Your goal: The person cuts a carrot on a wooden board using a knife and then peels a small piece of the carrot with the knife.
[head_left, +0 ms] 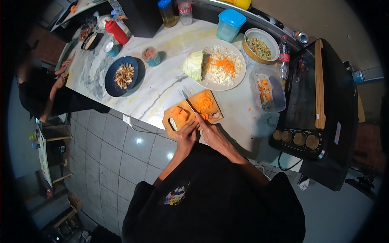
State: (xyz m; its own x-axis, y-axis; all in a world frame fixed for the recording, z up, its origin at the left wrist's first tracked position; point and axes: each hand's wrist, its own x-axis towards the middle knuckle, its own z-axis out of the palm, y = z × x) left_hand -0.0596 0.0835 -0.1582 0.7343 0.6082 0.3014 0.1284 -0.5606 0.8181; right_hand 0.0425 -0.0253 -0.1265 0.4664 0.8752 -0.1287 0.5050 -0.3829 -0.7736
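On a wooden cutting board (169, 128) at the counter's front edge lie orange chunks (180, 114) at the left and thin orange slices (203, 102) at the right. My right hand (212, 133) is closed on a knife (187, 101), whose blade points away over the board. My left hand (187, 133) is closed beside it at the board's near edge, its fingers on an orange piece partly hidden by them. Behind the board, a large plate (240, 77) holds a cabbage wedge (193, 66), chopped white bits and orange shreds.
A dark plate (109, 83) of brown pieces and a small tub (151, 56) stand left. At the right are a clear container (278, 94), a bowl (274, 40), a bottle (284, 58) and a black oven (300, 101). Another person (40, 89) stands far left.
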